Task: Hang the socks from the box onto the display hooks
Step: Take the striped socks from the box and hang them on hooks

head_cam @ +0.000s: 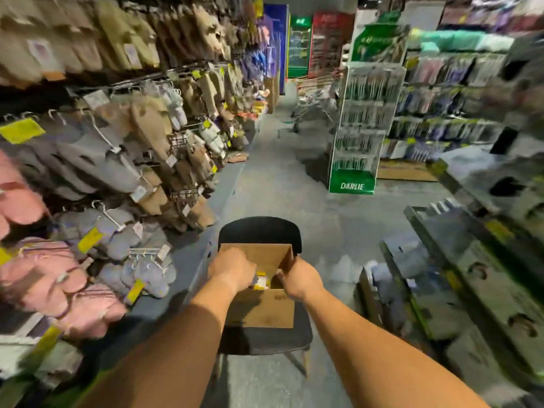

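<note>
Aisle: a shop aisle with a grey floor (282, 178), goods blurred on both sides.
Left wall: display hooks (188, 125) in several rows, hung with pink, grey and tan slippers (88, 160) and yellow price tags; too many and too blurred to count.
Chair: one black chair (262, 231) in the middle of the aisle, its back on the far side.
Box: one open cardboard box (265, 310) sits on the chair seat, flaps up.
Socks: inside the box, a yellow-and-white pack of socks (261, 279) shows between the two hands; I cannot tell how many packs there are.
Left hand: the left hand (232, 270) reaches down into the left part of the box, fingers curled downward at the pack; whether it actually grips it I cannot tell, the fingertips are hidden.
Right hand: the right hand (298, 279) grips the right wall of the box, thumb inside, fingers outside.
Middle distance: one green stand (357, 128) marked DARLIE, and behind it a shopping trolley (312, 95).
Right side: grey shelves (471, 260) with blurred packets.
</note>
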A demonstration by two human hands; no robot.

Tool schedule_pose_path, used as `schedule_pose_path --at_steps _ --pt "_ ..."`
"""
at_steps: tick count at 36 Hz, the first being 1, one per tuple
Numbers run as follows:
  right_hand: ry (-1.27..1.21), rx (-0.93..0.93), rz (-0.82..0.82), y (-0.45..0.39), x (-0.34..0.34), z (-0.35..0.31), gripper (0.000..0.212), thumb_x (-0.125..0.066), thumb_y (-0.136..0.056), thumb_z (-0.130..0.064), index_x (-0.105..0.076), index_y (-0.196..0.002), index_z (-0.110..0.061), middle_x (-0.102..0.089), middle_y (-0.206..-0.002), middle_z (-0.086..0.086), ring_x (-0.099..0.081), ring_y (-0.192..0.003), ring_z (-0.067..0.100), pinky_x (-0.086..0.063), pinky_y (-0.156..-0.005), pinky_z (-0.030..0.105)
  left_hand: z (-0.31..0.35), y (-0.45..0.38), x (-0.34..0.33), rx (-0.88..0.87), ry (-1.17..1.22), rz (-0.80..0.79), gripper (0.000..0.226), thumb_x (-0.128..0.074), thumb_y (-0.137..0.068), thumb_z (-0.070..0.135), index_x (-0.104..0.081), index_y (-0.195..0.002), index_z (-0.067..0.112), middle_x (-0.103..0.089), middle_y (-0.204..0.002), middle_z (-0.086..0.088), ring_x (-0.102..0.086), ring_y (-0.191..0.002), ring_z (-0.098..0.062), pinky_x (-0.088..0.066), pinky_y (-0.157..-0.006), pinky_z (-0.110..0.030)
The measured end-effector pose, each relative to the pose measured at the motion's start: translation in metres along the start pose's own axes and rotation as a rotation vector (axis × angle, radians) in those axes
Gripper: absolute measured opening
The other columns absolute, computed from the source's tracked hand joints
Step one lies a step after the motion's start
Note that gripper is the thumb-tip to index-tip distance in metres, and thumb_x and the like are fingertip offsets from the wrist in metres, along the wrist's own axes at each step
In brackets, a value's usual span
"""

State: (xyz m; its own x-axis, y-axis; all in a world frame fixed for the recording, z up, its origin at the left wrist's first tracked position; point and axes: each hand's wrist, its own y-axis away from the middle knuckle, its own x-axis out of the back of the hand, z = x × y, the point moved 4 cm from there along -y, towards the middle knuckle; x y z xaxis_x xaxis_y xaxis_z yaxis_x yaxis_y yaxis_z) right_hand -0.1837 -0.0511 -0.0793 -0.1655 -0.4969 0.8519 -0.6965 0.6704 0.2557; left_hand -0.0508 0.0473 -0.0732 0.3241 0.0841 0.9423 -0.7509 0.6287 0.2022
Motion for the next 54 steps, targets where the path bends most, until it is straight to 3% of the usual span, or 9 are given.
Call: schedule_pose_path --at_steps 7,14,20,23,27,35,39,45,54 --pt "-0.039 -0.084 -0.068 -0.089 -0.019 0.012 0.034 -0.047 -0.102 -0.032 -0.057 -0.122 -0.007 -0.067 -0.118 0.014 -0.065 -0.107 0.034 -0.054 -0.091 0.041 -0.008 -0.106 -0.041 -0.025 0.010 -0.083 0.038 -0.047 -0.102 0.039 -0.070 -0.117 0.012 -0.068 -0.123 -0.010 -0.064 -0.109 -0.025 -0.048 -0.083 -0.033" --pt "0.013 -0.132 -0.231 -0.171 -0.067 0.039 0.032 -0.053 -0.099 -0.020 -0.056 -0.126 -0.003 -0.062 -0.127 0.015 -0.061 -0.114 0.033 -0.049 -0.087 0.033 -0.019 -0.193 -0.094 0.024 -0.056 -0.174 0.021 -0.053 -0.098 0.029 -0.070 -0.099 0.018 -0.068 -0.103 -0.005 -0.063 -0.093 -0.023 -0.046 -0.068 -0.030" --pt "-0.116 -0.242 -0.340 -0.253 -0.124 0.055 0.040 -0.055 -0.097 -0.040 -0.063 -0.116 -0.006 -0.067 -0.112 0.014 -0.064 -0.103 0.031 -0.048 -0.078 0.031 -0.023 -0.251 -0.127 0.081 0.004 -0.217 0.019 -0.049 -0.101 0.022 -0.066 -0.108 0.023 -0.065 -0.102 -0.002 -0.057 -0.084 -0.017 -0.044 -0.066 -0.027" --pt "-0.222 -0.303 -0.384 -0.291 -0.155 0.064 0.036 -0.057 -0.095 -0.040 -0.064 -0.111 -0.008 -0.067 -0.104 0.007 -0.064 -0.092 0.021 -0.047 -0.074 0.028 -0.029 -0.287 -0.154 0.064 -0.001 -0.235 0.024 -0.048 -0.101 0.026 -0.066 -0.117 0.027 -0.068 -0.112 0.000 -0.063 -0.099 -0.019 -0.047 -0.076 -0.027" --pt "-0.232 -0.356 -0.443 -0.335 -0.194 0.078 0.035 -0.053 -0.099 -0.038 -0.057 -0.124 -0.014 -0.064 -0.121 0.005 -0.060 -0.109 0.022 -0.037 -0.077 0.023 -0.024 -0.321 -0.179 -0.040 0.016 -0.345 0.034 -0.051 -0.102 0.032 -0.059 -0.134 0.031 -0.057 -0.140 0.004 -0.051 -0.129 -0.022 -0.040 -0.110 -0.036" --pt "-0.269 -0.515 -0.577 -0.391 -0.270 0.093 0.042 -0.051 -0.101 -0.035 -0.047 -0.130 -0.005 -0.062 -0.125 0.011 -0.060 -0.113 0.027 -0.047 -0.081 0.031 -0.057 -0.345 -0.239 -0.095 -0.150 -0.634 0.039 -0.048 -0.102 0.036 -0.055 -0.140 0.032 -0.043 -0.151 0.007 -0.033 -0.139 -0.023 -0.031 -0.114 -0.042" --pt "-0.431 -0.601 -0.592 -0.401 -0.289 0.091 0.037 -0.056 -0.098 -0.028 -0.052 -0.130 -0.009 -0.063 -0.124 0.009 -0.061 -0.107 0.023 -0.044 -0.079 0.027 -0.068 -0.349 -0.251 -0.114 -0.118 -0.611 0.040 -0.047 -0.103 0.032 -0.052 -0.142 0.034 -0.039 -0.152 0.011 -0.028 -0.140 -0.020 -0.030 -0.115 -0.038" --pt "-0.671 -0.788 -0.612 -0.406 -0.305 0.097 0.018 -0.067 -0.089 -0.027 -0.065 -0.096 -0.011 -0.071 -0.102 0.005 -0.069 -0.091 0.019 -0.057 -0.077 0.028 -0.068 -0.356 -0.255 -0.078 -0.059 -0.600 0.040 -0.049 -0.102 0.030 -0.053 -0.143 0.032 -0.038 -0.153 0.012 -0.026 -0.141 -0.019 -0.029 -0.118 -0.038" --pt "-1.229 -0.990 -0.551 -0.401 -0.296 0.101 0.016 -0.057 -0.096 0.000 -0.062 -0.111 -0.001 -0.068 -0.099 0.022 -0.066 -0.087 0.038 -0.055 -0.070 0.045 -0.074 -0.358 -0.255 -0.090 -0.079 -0.607 0.041 -0.051 -0.102 0.031 -0.053 -0.142 0.032 -0.039 -0.152 0.013 -0.028 -0.140 -0.017 -0.030 -0.118 -0.037"
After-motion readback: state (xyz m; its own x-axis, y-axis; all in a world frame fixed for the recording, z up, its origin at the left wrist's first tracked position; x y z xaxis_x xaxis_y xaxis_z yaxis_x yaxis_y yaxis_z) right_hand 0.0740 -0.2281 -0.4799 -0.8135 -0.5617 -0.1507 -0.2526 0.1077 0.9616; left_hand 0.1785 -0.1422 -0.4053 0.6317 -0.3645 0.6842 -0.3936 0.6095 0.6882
